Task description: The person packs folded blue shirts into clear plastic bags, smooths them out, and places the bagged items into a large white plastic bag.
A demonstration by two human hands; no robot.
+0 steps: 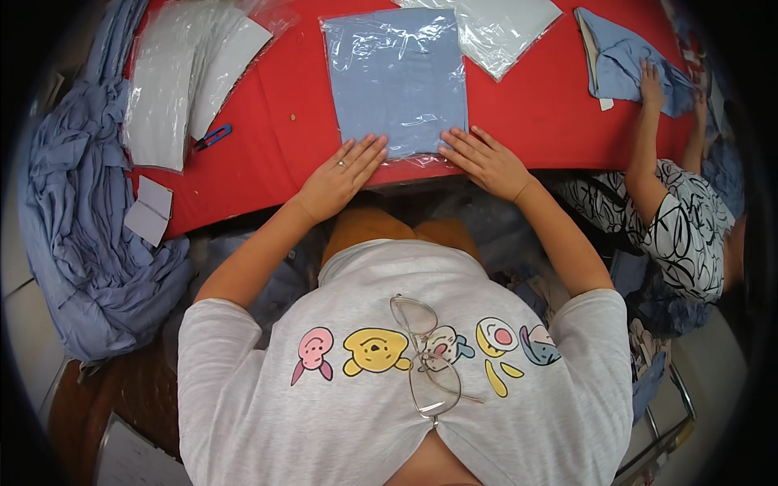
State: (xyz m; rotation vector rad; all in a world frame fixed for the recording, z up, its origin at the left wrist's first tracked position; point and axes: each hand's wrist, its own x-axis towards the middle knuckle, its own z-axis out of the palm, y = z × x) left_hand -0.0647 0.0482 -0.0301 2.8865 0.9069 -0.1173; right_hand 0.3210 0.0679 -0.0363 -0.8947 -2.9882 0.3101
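In front of me a folded blue cloth in a clear plastic bag [397, 81] lies flat on the red-covered table [267, 146]. My left hand [344, 174] rests on the bag's near left corner, its fingers stretched out, with a ring on one of them. At the near right corner my right hand [490, 162] lies with fingers spread, the fingertips on the plastic. Neither hand grips anything. The bag's near edge, shiny and a little crumpled, reaches the table's front edge between my hands.
White boards in clear bags [166, 89] lie fanned at the left, beside a blue cutter [214, 138]. More bagged white sheets [510, 32] lie beyond. A heap of blue cloth [89, 227] hangs at the far left. On the right, a co-worker's hand [651, 85] presses folded blue cloth [624, 61].
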